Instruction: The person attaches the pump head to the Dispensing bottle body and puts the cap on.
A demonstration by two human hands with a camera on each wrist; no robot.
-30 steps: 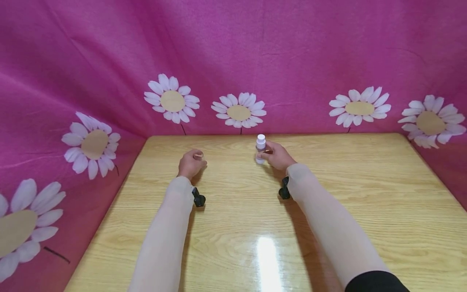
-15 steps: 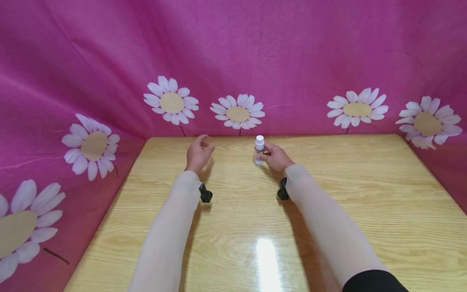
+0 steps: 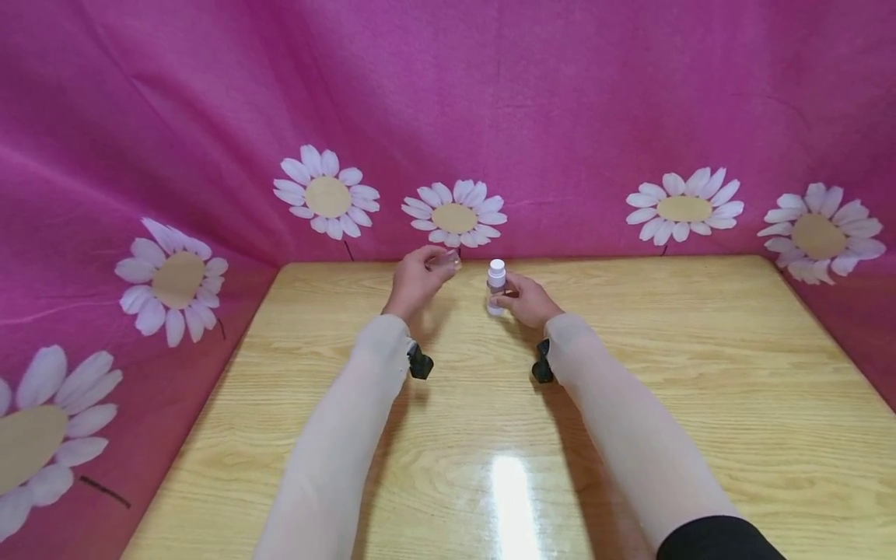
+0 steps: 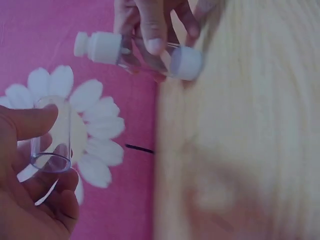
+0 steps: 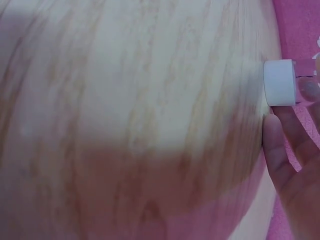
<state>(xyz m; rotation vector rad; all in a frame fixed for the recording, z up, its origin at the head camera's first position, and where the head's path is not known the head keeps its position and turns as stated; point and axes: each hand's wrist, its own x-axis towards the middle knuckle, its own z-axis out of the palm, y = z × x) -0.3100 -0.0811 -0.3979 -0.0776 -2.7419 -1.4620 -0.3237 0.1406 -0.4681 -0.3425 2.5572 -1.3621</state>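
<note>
My right hand (image 3: 533,303) grips a small bottle (image 3: 496,274) around its clear middle. The bottle stands upright on the table, with a white stepped top and, in the right wrist view, a white base (image 5: 279,83). My left hand (image 3: 414,284) is just left of the bottle, raised near the table's back edge. Between its thumb and fingers it pinches a clear, hollow cap (image 4: 52,135), whose round open rim shows in the left wrist view. Cap and bottle are apart. In the right wrist view, the frame edge cuts off most of the bottle.
A light wood-grain table (image 3: 448,435) lies under both arms. Pink cloth (image 3: 574,117) printed with white daisies hangs along its back and sides. A black wrist camera (image 3: 420,363) sits on the left sleeve, and another wrist camera (image 3: 542,362) on the right one.
My left hand has risen from the table's left part and moved right and away from me, bringing the clear cap close to the bottle. My right hand and the bottle have stayed nearly still.
</note>
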